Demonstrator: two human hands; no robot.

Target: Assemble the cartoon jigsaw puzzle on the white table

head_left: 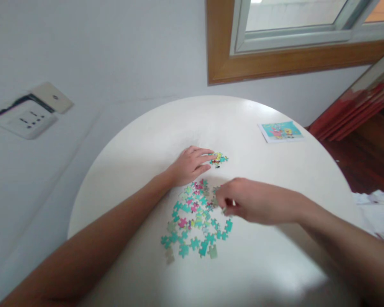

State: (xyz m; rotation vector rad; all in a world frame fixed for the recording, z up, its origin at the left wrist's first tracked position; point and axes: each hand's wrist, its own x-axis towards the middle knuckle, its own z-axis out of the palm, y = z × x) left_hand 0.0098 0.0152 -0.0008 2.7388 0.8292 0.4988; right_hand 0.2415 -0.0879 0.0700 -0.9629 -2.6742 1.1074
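Note:
My left hand (192,164) lies flat with its fingers spread, the fingertips touching a small joined section of jigsaw puzzle (222,159) that shows a yellow cartoon figure. Closer to me is a spread of loose jigsaw pieces (194,243), mostly teal, with some pink, green and beige. At the right side of these pieces, my right hand (243,200) is closed in a pinch. A small pale puzzle piece (223,210) shows at its fingertips, partly hidden by them.
The pieces lie on a round white table (121,264) against the wall. A picture card (283,131) with two cartoon figures lies near the far right edge. A wall socket (28,117) is at left, a wood-framed window (220,64) above, and a red curtain (345,113) at right.

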